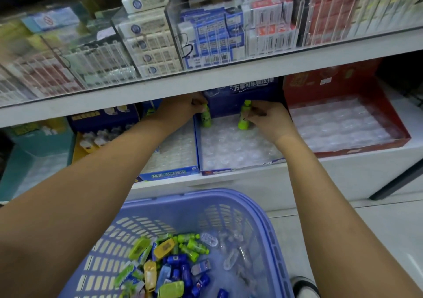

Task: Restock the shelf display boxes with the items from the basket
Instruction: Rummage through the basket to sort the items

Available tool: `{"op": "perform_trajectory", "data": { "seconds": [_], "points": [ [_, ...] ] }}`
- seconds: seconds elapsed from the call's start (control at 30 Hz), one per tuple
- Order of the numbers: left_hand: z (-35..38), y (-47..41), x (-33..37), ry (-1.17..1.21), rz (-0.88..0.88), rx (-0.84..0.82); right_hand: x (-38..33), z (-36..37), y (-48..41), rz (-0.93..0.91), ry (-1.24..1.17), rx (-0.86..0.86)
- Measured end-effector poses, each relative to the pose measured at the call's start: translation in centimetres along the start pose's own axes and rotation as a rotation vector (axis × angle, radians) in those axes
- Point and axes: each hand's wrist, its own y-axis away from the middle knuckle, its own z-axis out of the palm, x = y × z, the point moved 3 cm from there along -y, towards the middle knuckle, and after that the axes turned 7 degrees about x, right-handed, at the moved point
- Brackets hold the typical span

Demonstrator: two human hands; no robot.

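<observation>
A dark blue display box (pixel 238 171) with a clear dimpled insert sits on the lower shelf. At its back left corner my left hand (pixel 183 107) pinches a small green bottle-shaped item (pixel 206 118), held upright on the insert. My right hand (pixel 267 119) grips a second green bottle-shaped item (pixel 244 115) upright at the back middle of the same box. Below, a purple plastic basket (pixel 258 213) holds several small green, yellow and blue items (pixel 169 265).
A red display box (pixel 402 135) with a clear insert stands to the right. Left of the blue one are a lighter blue box (pixel 169 174), a yellow box (pixel 79 149) and a teal box (pixel 39 146). The upper shelf edge (pixel 229 78) hangs just above my hands. A shoe (pixel 305 287) shows at the bottom right.
</observation>
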Motion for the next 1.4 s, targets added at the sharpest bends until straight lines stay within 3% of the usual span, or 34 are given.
{"op": "perform_trajectory", "data": {
  "seconds": [0.4, 0.47, 0.6, 0.7, 0.87, 1.03, 1.3, 1.4],
  "points": [
    [-0.5, 1.7, 2.0, -0.054, -0.057, 0.113, -1.0, 0.9, 2.0, 0.029, -0.127, -0.08],
    [-0.9, 2.3, 3.0, 0.125, -0.113, 0.148, -1.2, 1.1, 2.6, -0.008, -0.111, -0.124],
    [-0.3, 3.0, 4.9, 0.431, -0.17, -0.075, -1.6, 1.7, 3.5, -0.065, -0.182, -0.146],
    [-0.3, 3.1, 5.2, 0.567, -0.206, -0.086, -1.9, 2.0, 3.8, -0.118, -0.188, -0.132],
    [0.1, 2.4, 4.9, 0.486, -0.182, -0.063, -1.6, 2.4, 3.3, -0.169, -0.066, -0.137],
    [-0.7, 1.3, 3.4, 0.454, -0.147, 0.029, 0.3, 1.9, 2.5, -0.208, 0.622, -0.085],
    [1.4, 0.8, 2.2, 0.283, -0.07, 0.081, 0.7, 1.6, 2.4, -0.213, 0.679, -0.151],
    [1.6, 0.9, 2.2, 0.331, -0.066, 0.131, 0.9, 1.6, 2.5, -0.231, 0.677, -0.161]
  ]
}}
